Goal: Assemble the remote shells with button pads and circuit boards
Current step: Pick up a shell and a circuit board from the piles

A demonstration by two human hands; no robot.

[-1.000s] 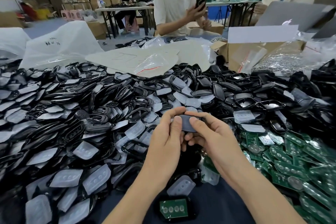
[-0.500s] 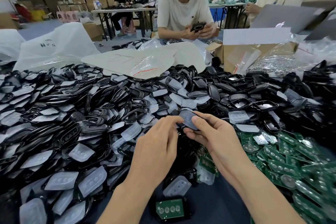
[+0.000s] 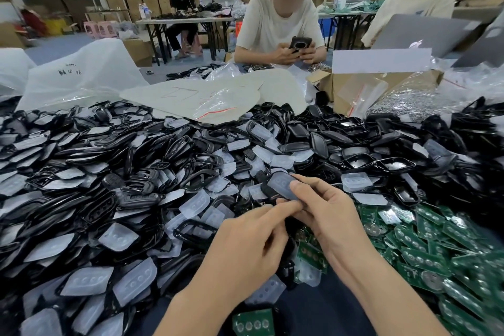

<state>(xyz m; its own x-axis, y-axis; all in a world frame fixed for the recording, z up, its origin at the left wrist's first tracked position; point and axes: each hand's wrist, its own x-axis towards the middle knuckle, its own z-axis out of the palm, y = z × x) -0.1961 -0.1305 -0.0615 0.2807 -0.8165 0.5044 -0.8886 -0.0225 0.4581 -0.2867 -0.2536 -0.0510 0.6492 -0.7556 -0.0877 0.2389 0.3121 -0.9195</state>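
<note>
My right hand (image 3: 324, 215) pinches a black remote shell with a translucent button pad (image 3: 281, 185) seated in it, thumb on top, held above the heap. My left hand (image 3: 245, 243) sits just below it, fingers loosely curled, its index fingertip touching the shell's lower edge. A wide heap of black shells (image 3: 90, 172) and loose translucent pads (image 3: 120, 236) covers the table's left and middle. Green circuit boards (image 3: 425, 251) pile up at the right. A shell with a board fitted (image 3: 252, 320) lies at the near edge between my forearms.
Clear plastic bags (image 3: 212, 98) and a cardboard box (image 3: 351, 84) lie behind the heap, with a bag of small metal parts (image 3: 409, 103) at the right. Two people sit across the table, one holding a phone (image 3: 300, 43). Cartons and another worktable stand farther back.
My left hand has slid down off the shell to its lower edge. The right hand keeps its pinch and has tilted the shell slightly. The person opposite lowered the phone.
</note>
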